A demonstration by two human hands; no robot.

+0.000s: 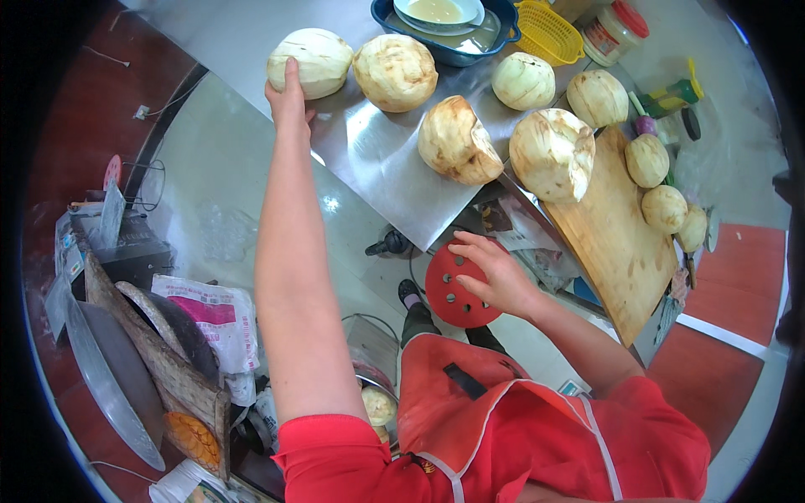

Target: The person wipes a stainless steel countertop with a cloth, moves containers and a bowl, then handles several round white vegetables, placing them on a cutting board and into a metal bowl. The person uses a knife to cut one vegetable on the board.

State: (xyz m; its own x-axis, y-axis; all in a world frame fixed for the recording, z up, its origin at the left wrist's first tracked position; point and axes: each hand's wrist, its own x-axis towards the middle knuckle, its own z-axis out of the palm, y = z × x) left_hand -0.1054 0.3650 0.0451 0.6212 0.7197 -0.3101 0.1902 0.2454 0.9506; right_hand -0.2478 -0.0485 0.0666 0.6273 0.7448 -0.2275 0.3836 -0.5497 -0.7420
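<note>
My left hand [290, 100] reaches far forward, one digit laid over the near side of a large peeled round vegetable [324, 60]. Its other fingers are partly hidden against the lower side. Touching that vegetable on the right is a browner peeled one [396, 73]. Closer to me on the steel tabletop [402, 195] lies another with a cut, notched side [462, 141]. My right hand [497, 276] hangs with fingers apart over a red round stool [449, 302], holding nothing. Right of the notched piece rests a larger peeled vegetable [550, 154] by the wooden cutting board [604, 245].
A blue basin [462, 58] with bowls and a yellow plastic basket [547, 38] stand at the back. Several smaller peeled vegetables [665, 209] line the board's right edge. A red-lidded jar [613, 34] is behind. Woks [113, 377] and a plank crowd the left floor.
</note>
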